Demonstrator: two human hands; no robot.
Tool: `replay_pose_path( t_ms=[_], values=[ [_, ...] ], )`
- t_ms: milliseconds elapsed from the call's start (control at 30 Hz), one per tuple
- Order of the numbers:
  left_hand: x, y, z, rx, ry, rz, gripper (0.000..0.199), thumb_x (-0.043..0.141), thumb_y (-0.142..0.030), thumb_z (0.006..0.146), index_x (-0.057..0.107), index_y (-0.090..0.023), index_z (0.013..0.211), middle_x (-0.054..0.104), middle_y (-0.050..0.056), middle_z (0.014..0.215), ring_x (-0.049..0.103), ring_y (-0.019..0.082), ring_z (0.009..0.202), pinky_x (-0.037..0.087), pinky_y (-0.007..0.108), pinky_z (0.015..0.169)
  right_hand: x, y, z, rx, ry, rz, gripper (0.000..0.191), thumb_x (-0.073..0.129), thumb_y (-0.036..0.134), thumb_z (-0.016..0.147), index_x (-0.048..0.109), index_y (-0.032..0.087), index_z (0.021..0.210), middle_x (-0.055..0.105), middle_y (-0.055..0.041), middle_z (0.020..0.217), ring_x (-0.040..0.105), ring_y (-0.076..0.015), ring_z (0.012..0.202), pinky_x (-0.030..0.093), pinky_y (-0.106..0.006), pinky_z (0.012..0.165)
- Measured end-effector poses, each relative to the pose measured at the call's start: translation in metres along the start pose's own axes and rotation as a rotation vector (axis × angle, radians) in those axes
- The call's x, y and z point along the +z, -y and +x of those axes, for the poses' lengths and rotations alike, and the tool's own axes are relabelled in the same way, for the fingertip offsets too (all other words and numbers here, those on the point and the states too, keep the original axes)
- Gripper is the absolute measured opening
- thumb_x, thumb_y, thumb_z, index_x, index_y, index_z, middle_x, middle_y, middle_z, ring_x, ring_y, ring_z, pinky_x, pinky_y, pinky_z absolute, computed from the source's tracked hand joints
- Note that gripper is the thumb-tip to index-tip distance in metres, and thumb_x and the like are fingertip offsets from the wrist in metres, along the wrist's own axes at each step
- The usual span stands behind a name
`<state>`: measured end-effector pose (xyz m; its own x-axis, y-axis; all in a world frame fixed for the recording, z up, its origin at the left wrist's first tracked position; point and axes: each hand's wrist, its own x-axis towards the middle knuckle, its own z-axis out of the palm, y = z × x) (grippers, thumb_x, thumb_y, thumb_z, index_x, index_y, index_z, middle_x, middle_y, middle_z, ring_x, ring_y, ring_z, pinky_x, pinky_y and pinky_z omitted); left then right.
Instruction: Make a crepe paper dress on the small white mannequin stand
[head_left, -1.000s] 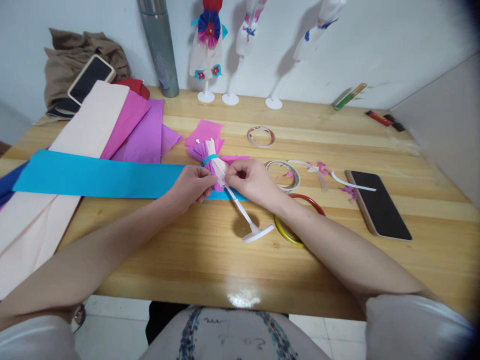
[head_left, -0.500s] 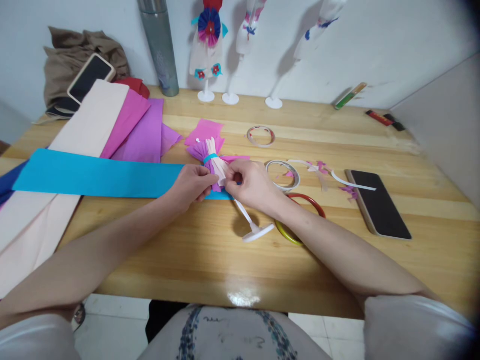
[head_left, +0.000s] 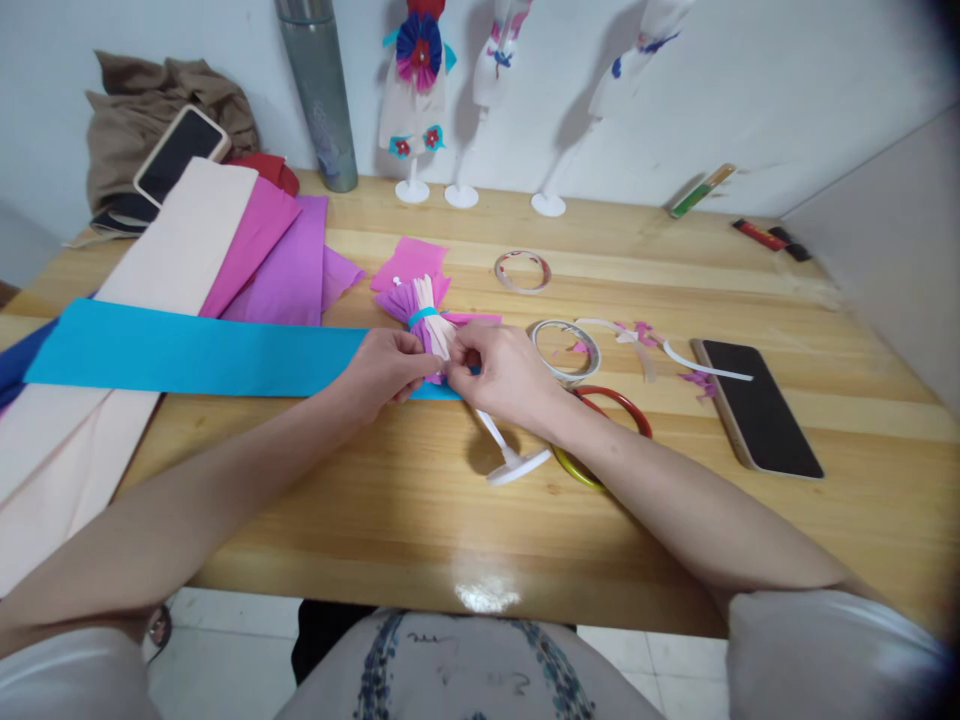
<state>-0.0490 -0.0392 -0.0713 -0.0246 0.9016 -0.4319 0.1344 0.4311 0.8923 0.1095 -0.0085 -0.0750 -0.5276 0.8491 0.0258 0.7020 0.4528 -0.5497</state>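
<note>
Between my hands lies a small mannequin on a white stand, tipped over and dressed in a purple and cream crepe paper dress with a blue band round its waist. My left hand pinches the lower edge of the paper skirt from the left. From the right, my right hand also closes its fingertips on the skirt, hiding part of it. A wide blue crepe paper strip runs under the dress and my left hand.
Tape rolls, red and yellow handled scissors, paper scraps and a phone lie to the right. Folded crepe paper is piled left. A bottle and several stands line the wall, one with a decorated dress.
My left fingertips have shifted slightly right along the skirt edge, closer to my right hand. The stand's base has moved a touch to the right.
</note>
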Motion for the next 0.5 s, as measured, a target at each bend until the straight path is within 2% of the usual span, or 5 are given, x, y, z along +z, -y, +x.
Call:
replay_pose_path(
  t_ms=[500],
  values=[
    [0.0001, -0.0006, -0.0017, 0.006, 0.018, 0.061, 0.040, 0.055, -0.003, 0.084, 0.050, -0.016, 0.046, 0.048, -0.004, 0.039, 0.038, 0.004, 0.032, 0.023, 0.019, 0.035, -0.0008, 0.0033, -0.0056, -0.049, -0.001, -0.079, 0.004, 0.058, 0.017, 0.075, 0.061, 0.019, 0.076, 0.068, -0.0075, 0.084, 0.060, -0.0212, 0.076, 0.038, -0.031, 0.066]
  ],
)
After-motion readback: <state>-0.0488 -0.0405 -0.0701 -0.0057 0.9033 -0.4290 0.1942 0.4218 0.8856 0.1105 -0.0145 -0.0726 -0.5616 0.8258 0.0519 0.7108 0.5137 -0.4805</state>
